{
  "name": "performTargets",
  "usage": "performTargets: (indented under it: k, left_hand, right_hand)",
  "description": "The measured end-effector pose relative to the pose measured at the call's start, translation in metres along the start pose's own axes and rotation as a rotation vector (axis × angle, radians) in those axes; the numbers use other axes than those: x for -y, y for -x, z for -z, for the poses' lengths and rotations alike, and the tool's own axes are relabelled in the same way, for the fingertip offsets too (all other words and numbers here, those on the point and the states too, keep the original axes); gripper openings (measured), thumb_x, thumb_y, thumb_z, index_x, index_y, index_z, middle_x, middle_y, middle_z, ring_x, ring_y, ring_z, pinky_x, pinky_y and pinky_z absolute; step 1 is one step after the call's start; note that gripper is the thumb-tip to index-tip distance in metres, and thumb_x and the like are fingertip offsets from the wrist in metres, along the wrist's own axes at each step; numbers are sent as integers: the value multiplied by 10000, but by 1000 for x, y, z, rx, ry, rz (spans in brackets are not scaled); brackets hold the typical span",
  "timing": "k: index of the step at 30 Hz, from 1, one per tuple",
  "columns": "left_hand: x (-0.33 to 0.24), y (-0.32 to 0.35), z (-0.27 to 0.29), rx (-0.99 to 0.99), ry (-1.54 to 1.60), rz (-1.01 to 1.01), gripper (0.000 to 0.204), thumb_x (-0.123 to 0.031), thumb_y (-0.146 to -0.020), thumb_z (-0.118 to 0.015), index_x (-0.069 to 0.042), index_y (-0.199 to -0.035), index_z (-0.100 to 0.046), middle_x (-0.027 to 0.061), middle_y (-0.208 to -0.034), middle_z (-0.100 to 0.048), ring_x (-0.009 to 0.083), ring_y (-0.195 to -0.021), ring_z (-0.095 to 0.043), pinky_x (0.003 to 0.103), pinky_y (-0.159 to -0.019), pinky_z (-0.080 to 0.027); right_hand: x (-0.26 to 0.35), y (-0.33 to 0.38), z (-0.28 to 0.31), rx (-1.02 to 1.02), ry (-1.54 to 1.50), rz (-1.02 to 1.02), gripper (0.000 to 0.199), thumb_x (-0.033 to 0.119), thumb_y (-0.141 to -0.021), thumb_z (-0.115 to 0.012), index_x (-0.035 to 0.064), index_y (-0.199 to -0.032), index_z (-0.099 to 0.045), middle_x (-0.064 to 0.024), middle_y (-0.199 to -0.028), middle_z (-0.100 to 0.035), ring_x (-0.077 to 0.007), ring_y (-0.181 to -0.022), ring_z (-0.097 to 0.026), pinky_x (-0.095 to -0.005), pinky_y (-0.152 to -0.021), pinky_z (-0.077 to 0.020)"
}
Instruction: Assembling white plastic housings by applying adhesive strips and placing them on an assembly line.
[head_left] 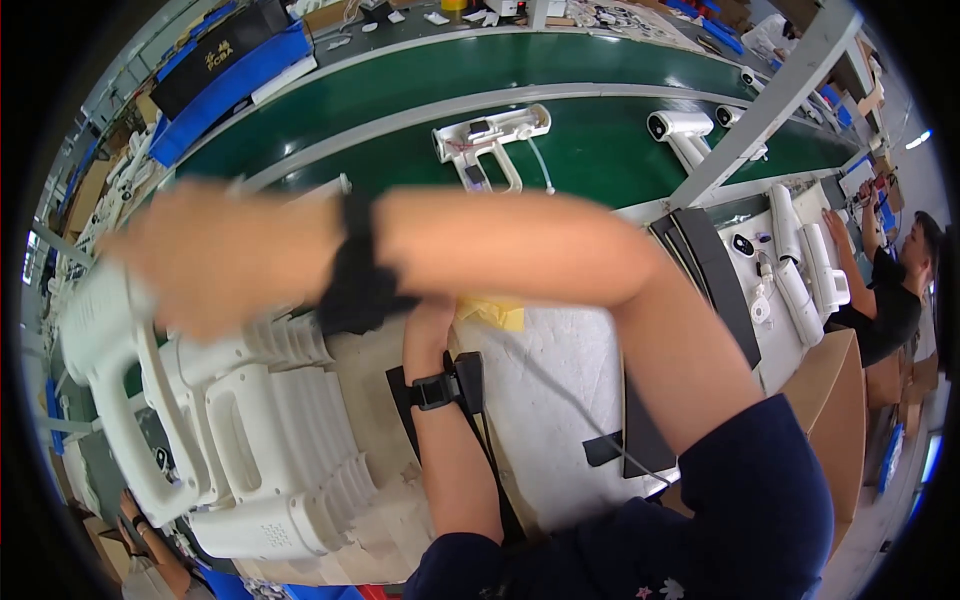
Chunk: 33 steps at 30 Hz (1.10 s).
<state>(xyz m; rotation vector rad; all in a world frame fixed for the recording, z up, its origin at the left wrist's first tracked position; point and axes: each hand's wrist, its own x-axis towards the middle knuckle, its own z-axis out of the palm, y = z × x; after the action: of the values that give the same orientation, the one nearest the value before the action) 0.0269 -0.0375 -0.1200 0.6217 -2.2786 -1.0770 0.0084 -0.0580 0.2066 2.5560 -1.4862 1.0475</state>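
My right hand [225, 265], smeared by motion, reaches across to the left on a bent arm. It overlaps the top of a white handled plastic housing shell [175, 430] at the stack's outer end; whether it grips the shell cannot be made out. More such white shells [290, 430] stand packed in rows beside it. My left hand [430, 322] lies mostly behind the right forearm, its fingers hidden. Close to it, a yellow piece of cloth or paper [495, 312] rests on the white work surface [560, 375].
Beyond the bench, a green conveyor [350, 90] carries an opened white housing [490, 140] and white handled devices [682, 130]. A grey post [770, 105] rises at right, near black foam [710, 285] and a cardboard box [825, 430]. A co-worker [890, 290] sits at far right.
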Motion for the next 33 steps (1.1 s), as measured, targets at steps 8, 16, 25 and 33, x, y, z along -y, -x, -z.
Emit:
performTargets:
  k: [8, 16, 25, 33]
  left_hand:
    - [-102, -21, 20, 142, 806, 540, 312, -194, -914, -683, 14, -1086, -526, 68, -961, -633, 121, -853, -598, 265, -759, -493]
    - [-98, -22, 17, 181, 750, 556, 327, -211, -918, -678, 3, -1118, -532, 72, -950, -649, 122, -834, -613, 260, -743, -490]
    - [-101, -25, 13, 181, 784, 575, 320, -197, -916, -681, -17, -1135, -534, 73, -941, -667, 122, -815, -626, 262, -738, -490]
    - [-96, -23, 7, 188, 730, 520, 316, -229, -926, -667, -21, -1126, -539, 66, -899, -660, 123, -793, -622, 264, -698, -489]
  right_hand:
    - [-214, 220, 112, 147, 220, -448, 691, 47, -782, -616, 29, -1431, -379, -225, -1333, -532, -347, -1184, -560, -404, -1044, -422]
    - [-285, 299, 127, 411, 272, -616, 738, 111, -785, -648, 130, -1472, -379, -189, -1425, -470, -377, -1255, -480, -435, -1095, -353]
    - [-309, 313, 112, 450, 234, -675, 747, 95, -771, -673, 107, -1463, -392, -165, -1456, -451, -370, -1298, -444, -425, -1122, -327]
    - [-322, 330, 95, 455, 350, -605, 882, 61, -739, -670, 109, -1516, -256, -205, -1475, -401, -362, -1349, -399, -407, -1143, -303]
